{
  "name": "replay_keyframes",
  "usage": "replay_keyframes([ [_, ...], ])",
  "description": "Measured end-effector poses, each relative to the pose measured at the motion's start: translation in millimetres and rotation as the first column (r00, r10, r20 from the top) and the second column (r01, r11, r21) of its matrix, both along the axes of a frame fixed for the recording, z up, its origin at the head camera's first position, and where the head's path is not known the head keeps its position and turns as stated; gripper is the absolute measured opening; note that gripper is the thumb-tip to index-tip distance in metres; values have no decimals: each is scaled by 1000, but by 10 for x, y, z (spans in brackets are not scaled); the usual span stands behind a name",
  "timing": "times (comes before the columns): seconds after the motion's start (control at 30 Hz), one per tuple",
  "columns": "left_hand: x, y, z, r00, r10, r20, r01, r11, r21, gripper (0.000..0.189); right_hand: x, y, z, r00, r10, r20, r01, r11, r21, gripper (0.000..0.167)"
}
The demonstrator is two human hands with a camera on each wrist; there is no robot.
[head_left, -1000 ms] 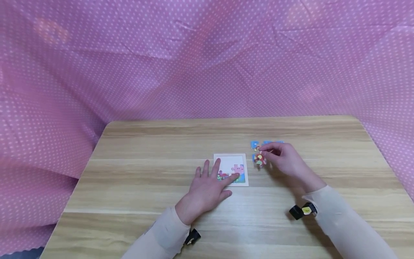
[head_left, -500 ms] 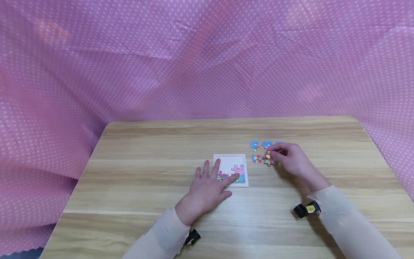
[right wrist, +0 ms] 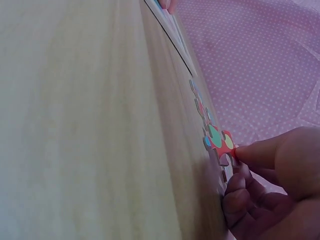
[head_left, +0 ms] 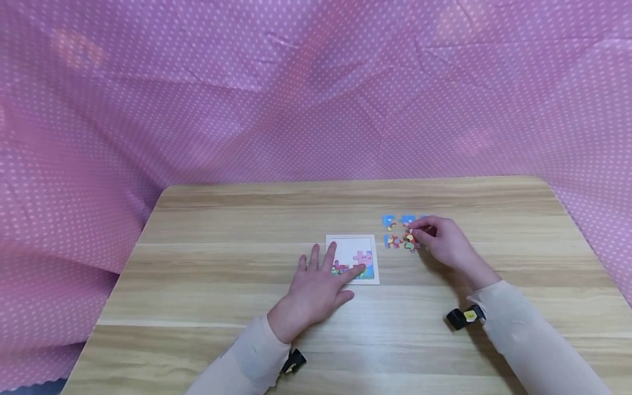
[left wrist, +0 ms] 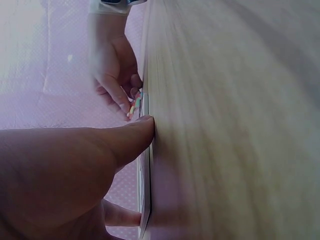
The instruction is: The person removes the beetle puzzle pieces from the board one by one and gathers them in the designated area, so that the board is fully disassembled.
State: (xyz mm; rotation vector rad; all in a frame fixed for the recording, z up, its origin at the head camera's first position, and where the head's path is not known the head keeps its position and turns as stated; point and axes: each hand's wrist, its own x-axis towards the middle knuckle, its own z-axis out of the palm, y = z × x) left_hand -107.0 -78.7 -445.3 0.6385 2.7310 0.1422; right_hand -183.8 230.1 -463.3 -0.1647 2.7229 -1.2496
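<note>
My right hand (head_left: 446,244) pinches a red jigsaw piece (right wrist: 218,141) with green and yellow patches between thumb and fingers. The piece is tilted, close over the loose jigsaw pieces on the table. Just left of it lies a red and blue jigsaw piece (head_left: 393,241). Spread out flat, my left hand (head_left: 313,291) rests on the square white puzzle tray (head_left: 353,245), its fingers reaching over the lower left part. Inside the tray, a pink jigsaw piece (head_left: 364,257) and other coloured pieces fill the lower part, partly hidden by a finger.
Blue-topped jigsaw pieces (head_left: 388,221) lie in a row behind the right fingertips, the rightmost partly covered by that hand. The wooden table (head_left: 222,258) ends at a far edge, with a pink dotted cloth (head_left: 316,109) hanging behind it.
My right hand has shifted a little right with the red piece, uncovering the red and blue piece on the left, then stays almost in place. The left hand has not moved.
</note>
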Motion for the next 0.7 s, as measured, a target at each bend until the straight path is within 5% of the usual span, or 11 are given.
replay_keyframes([
  [0.7, -9, 9, -28, 1000, 6, 20, -6, 1000, -5, 57, -10, -21, -14, 999, -6, -39, 8, 998, 69, 21],
])
